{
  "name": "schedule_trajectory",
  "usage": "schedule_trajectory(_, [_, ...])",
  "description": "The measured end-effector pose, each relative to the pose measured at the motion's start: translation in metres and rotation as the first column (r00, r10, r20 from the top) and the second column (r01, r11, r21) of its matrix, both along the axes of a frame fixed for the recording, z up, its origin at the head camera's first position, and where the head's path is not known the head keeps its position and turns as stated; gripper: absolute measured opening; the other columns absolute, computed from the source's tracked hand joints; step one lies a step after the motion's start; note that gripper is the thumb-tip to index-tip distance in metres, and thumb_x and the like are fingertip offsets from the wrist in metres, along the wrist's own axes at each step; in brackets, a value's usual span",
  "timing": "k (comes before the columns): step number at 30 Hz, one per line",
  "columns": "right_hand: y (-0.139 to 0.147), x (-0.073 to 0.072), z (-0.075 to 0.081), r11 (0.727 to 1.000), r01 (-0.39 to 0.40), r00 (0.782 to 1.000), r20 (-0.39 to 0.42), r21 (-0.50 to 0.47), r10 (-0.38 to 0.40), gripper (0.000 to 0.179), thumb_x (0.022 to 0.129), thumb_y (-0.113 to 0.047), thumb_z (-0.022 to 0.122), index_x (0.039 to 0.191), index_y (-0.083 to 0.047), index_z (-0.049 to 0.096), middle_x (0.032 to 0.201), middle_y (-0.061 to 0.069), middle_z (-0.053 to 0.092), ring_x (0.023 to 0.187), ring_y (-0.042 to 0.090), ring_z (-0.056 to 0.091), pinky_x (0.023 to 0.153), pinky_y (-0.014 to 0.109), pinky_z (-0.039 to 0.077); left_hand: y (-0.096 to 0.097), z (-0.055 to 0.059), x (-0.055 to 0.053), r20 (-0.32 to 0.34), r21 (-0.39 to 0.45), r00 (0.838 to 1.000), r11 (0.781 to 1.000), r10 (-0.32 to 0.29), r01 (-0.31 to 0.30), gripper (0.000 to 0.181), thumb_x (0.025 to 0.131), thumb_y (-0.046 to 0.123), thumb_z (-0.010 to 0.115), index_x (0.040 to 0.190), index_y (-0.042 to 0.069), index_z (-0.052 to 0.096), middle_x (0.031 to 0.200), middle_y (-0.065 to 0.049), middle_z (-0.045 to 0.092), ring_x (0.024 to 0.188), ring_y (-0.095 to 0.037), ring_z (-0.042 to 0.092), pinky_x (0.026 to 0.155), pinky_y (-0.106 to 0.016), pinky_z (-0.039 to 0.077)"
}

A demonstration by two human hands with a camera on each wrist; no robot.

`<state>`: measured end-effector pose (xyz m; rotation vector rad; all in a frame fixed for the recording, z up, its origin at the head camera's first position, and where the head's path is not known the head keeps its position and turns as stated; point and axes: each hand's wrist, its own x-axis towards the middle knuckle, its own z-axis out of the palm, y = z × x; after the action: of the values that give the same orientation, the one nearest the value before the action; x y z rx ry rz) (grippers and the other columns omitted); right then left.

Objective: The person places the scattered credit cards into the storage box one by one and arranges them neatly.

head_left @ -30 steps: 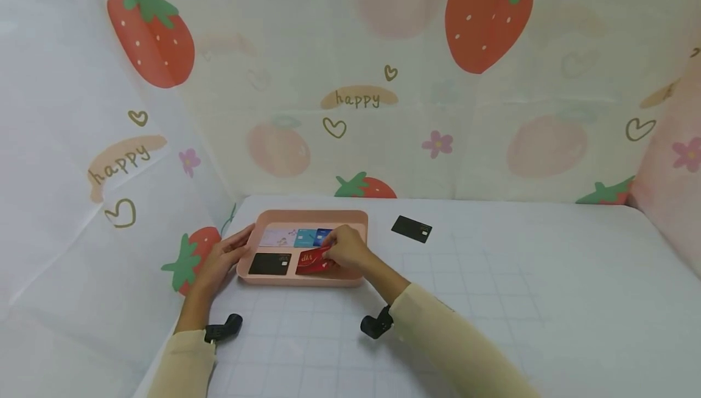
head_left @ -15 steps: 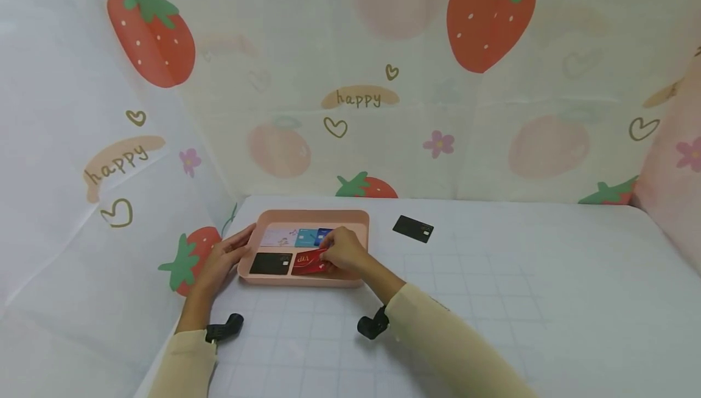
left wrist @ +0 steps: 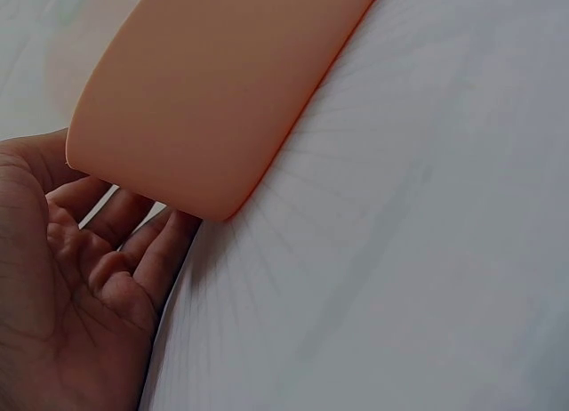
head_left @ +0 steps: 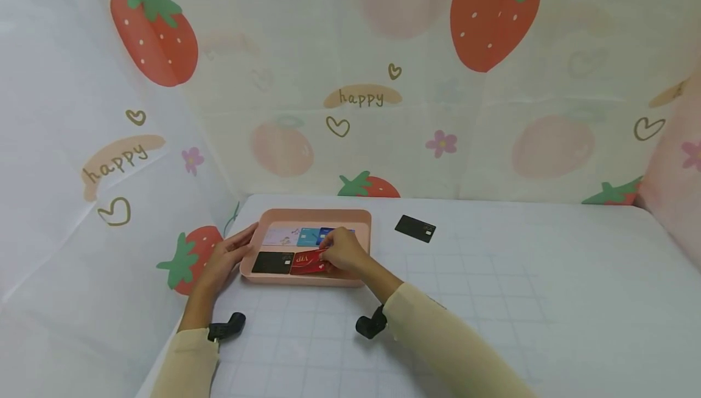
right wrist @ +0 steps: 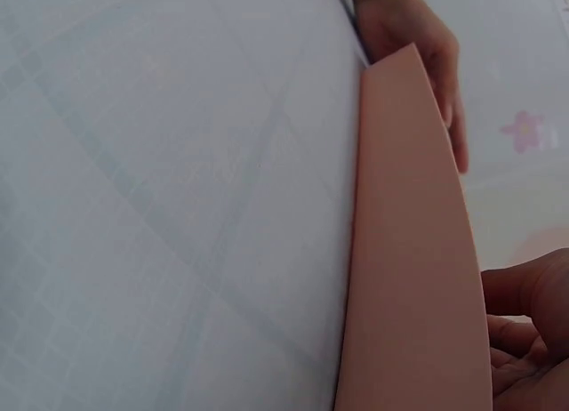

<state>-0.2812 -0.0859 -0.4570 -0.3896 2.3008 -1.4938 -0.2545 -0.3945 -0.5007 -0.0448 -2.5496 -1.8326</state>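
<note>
In the head view, my right hand (head_left: 345,250) reaches into a shallow pink tray (head_left: 306,282) and pinches a red VIP card (head_left: 306,261) by its right part. The red card lies close beside a black card (head_left: 272,263) in the tray's near row. Behind them lie a pale floral card (head_left: 281,237), a light blue card (head_left: 308,237) and a dark blue card (head_left: 325,233), partly hidden by my right hand. My left hand (head_left: 223,259) rests against the tray's left side, fingers fairly straight. In the left wrist view, its fingertips are hidden behind the tray wall (left wrist: 213,100).
Another black card (head_left: 415,228) lies on the white table (head_left: 465,325), right of the tray. A strawberry-printed backdrop (head_left: 416,106) stands behind the table and along its left side. Black wrist cameras (head_left: 227,326) sit on both wrists.
The red card has slid left with my right hand, closing the gap to the black card in the tray. My left hand stays at the tray's side.
</note>
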Motion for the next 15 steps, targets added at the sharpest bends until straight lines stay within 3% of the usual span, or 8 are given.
schedule_trajectory(15, [-0.0002,-0.0021,-0.0047,1.000,0.007,1.000,0.003,-0.006,-0.007,0.011,0.093,0.001,0.068,0.103,0.006,0.069,0.078,0.012,0.070,0.050,0.015,0.060,0.048,0.022,0.051,-0.0007,-0.0026,-0.0025,0.002,-0.004,1.000,1.000,-0.013,0.013,0.055,0.105,0.020,0.056,0.157,0.017,0.040,0.161,-0.006,0.037,0.151,-0.026,0.030,0.105,-0.014,0.037])
